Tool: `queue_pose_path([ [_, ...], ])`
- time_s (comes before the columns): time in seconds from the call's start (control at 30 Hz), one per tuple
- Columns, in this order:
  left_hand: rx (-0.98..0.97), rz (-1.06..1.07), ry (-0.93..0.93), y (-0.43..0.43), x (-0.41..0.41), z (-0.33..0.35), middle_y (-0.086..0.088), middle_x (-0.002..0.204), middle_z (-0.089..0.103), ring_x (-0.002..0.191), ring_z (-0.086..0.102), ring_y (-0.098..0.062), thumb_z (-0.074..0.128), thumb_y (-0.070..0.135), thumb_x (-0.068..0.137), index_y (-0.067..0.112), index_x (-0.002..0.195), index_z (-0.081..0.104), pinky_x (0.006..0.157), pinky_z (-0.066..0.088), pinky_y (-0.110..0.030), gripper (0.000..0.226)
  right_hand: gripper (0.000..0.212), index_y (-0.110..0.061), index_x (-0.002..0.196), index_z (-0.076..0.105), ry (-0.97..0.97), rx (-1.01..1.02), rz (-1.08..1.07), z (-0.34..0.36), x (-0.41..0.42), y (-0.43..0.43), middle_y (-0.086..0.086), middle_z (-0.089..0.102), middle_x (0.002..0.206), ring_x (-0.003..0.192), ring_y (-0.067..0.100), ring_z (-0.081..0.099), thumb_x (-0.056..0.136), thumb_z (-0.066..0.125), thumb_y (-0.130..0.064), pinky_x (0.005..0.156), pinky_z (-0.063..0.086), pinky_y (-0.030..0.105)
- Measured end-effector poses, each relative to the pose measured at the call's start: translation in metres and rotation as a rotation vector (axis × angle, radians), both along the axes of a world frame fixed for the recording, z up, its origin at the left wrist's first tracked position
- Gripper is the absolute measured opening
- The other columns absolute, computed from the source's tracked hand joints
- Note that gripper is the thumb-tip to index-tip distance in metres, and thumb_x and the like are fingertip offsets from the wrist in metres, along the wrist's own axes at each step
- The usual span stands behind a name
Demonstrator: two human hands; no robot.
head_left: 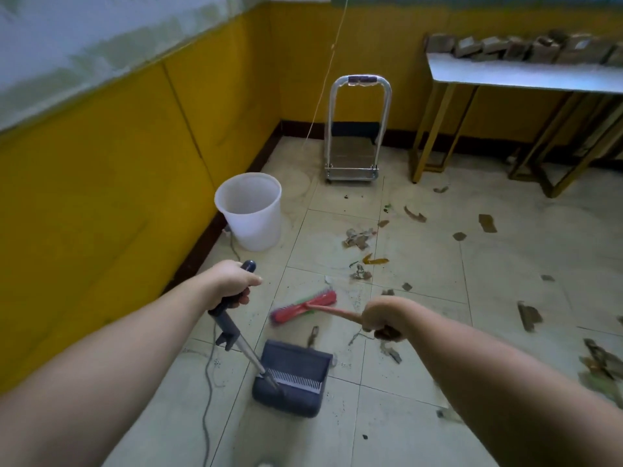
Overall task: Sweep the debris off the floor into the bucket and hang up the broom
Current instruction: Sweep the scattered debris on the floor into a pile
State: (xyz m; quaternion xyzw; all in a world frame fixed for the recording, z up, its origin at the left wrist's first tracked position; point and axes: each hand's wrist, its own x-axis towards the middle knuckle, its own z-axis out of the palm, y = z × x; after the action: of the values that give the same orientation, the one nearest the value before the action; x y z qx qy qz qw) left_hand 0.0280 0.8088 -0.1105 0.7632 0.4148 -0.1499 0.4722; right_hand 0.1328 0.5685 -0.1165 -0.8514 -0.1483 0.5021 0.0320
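Observation:
My left hand [232, 283] grips the dark handle of a long-handled dustpan, whose blue-grey pan [293, 377] rests on the tiled floor in front of me. My right hand [382, 318] is closed around the stick of a broom, and its red bristle head [303, 308] is blurred just beyond the pan. Brown and orange debris [359, 238] lies scattered over the tiles to the right and ahead. An empty white bucket [251, 212] stands by the yellow wall at the left.
A metal hand trolley [357, 129] stands against the far wall. A steel table [526, 74] with yellow legs and boxes on top fills the right back corner. A grey cable [209, 375] runs along the floor at the left. A string hangs from above.

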Motion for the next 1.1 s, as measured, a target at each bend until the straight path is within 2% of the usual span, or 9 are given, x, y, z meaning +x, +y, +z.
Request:
queue_pose_path([
  [0.1, 0.052, 0.035, -0.051, -0.021, 0.012, 0.009, -0.007, 0.06, 0.05, 0.049, 0.046, -0.016, 0.056, 0.02, 0.094, 0.008, 0.08, 0.052, 0.046, 0.037, -0.025, 0.019, 0.032, -0.021, 0.072, 0.035, -0.004, 0.051, -0.088, 0.004, 0.015, -0.015, 0.012, 0.046, 0.086, 0.053, 0.01, 0.036, 0.102, 0.034, -0.01, 0.053, 0.034, 0.02],
  [0.2, 0.083, 0.085, -0.08, -0.039, 0.031, 0.022, -0.006, 0.057, 0.046, 0.047, 0.041, -0.016, 0.055, 0.024, 0.095, 0.009, 0.074, 0.05, 0.047, 0.036, -0.026, 0.026, 0.014, -0.005, 0.109, 0.049, -0.034, 0.106, -0.228, -0.001, 0.034, -0.031, 0.018, 0.055, 0.095, 0.054, 0.016, 0.052, 0.098, 0.04, -0.005, 0.059, 0.049, 0.023],
  [0.27, 0.097, 0.096, -0.088, -0.048, 0.045, 0.03, -0.006, 0.058, 0.046, 0.048, 0.042, -0.017, 0.056, 0.026, 0.094, 0.008, 0.076, 0.051, 0.049, 0.037, -0.027, 0.026, 0.032, 0.001, 0.126, 0.044, -0.068, 0.137, -0.271, -0.001, 0.045, -0.042, 0.013, 0.058, 0.081, 0.049, 0.015, 0.053, 0.095, 0.045, -0.007, 0.049, 0.049, 0.022],
  [0.47, 0.109, 0.071, -0.127, -0.069, 0.086, 0.047, -0.006, 0.06, 0.047, 0.051, 0.044, -0.016, 0.06, 0.029, 0.092, 0.009, 0.078, 0.053, 0.049, 0.039, -0.028, 0.025, 0.018, 0.0, 0.104, 0.051, -0.109, 0.301, -0.46, 0.008, 0.068, -0.061, 0.005, 0.051, 0.067, 0.044, 0.012, 0.041, 0.097, 0.043, -0.014, 0.039, 0.034, 0.02],
  [0.53, 0.089, 0.025, -0.155, -0.074, 0.102, 0.051, -0.004, 0.058, 0.048, 0.049, 0.044, -0.015, 0.06, 0.026, 0.092, 0.01, 0.081, 0.054, 0.048, 0.04, -0.027, 0.02, 0.02, 0.0, 0.109, 0.05, -0.093, 0.357, -0.525, 0.001, 0.074, -0.068, 0.007, 0.055, 0.071, 0.047, 0.014, 0.046, 0.097, 0.044, -0.015, 0.038, 0.04, 0.021],
  [0.63, 0.083, -0.028, -0.149, -0.078, 0.129, 0.056, -0.005, 0.061, 0.052, 0.052, 0.048, -0.016, 0.06, 0.028, 0.092, 0.009, 0.089, 0.058, 0.052, 0.044, -0.028, 0.019, 0.03, -0.002, 0.114, 0.048, 0.046, 0.43, -0.682, -0.001, 0.088, -0.081, 0.012, 0.059, 0.082, 0.059, 0.019, 0.057, 0.091, 0.053, -0.019, 0.063, 0.057, 0.032],
  [0.77, 0.081, -0.086, -0.175, -0.079, 0.169, 0.056, -0.006, 0.061, 0.051, 0.052, 0.047, -0.017, 0.061, 0.028, 0.092, 0.008, 0.087, 0.059, 0.053, 0.043, -0.029, 0.021, 0.033, -0.001, 0.109, 0.049, -0.045, 0.433, -0.693, 0.011, 0.121, -0.075, 0.005, 0.052, 0.068, 0.044, 0.011, 0.044, 0.095, 0.053, -0.03, 0.042, 0.043, 0.021],
  [1.0, 0.042, -0.174, -0.214, -0.061, 0.245, 0.06, -0.004, 0.059, 0.049, 0.049, 0.044, -0.015, 0.061, 0.027, 0.092, 0.011, 0.08, 0.055, 0.05, 0.04, -0.027, 0.021, 0.02, 0.004, 0.104, 0.049, -0.1, 0.544, -0.886, 0.026, 0.176, -0.059, 0.009, 0.058, 0.08, 0.064, 0.018, 0.059, 0.096, 0.049, -0.014, 0.065, 0.055, 0.03],
  [1.1, -0.011, -0.211, -0.248, -0.055, 0.278, 0.061, -0.004, 0.057, 0.047, 0.048, 0.041, -0.015, 0.062, 0.024, 0.092, 0.01, 0.08, 0.054, 0.049, 0.038, -0.026, 0.019, 0.02, -0.003, 0.106, 0.043, -0.133, 0.496, -0.863, 0.052, 0.216, -0.062, 0.011, 0.062, 0.084, 0.06, 0.017, 0.061, 0.096, 0.05, -0.018, 0.055, 0.055, 0.027],
])
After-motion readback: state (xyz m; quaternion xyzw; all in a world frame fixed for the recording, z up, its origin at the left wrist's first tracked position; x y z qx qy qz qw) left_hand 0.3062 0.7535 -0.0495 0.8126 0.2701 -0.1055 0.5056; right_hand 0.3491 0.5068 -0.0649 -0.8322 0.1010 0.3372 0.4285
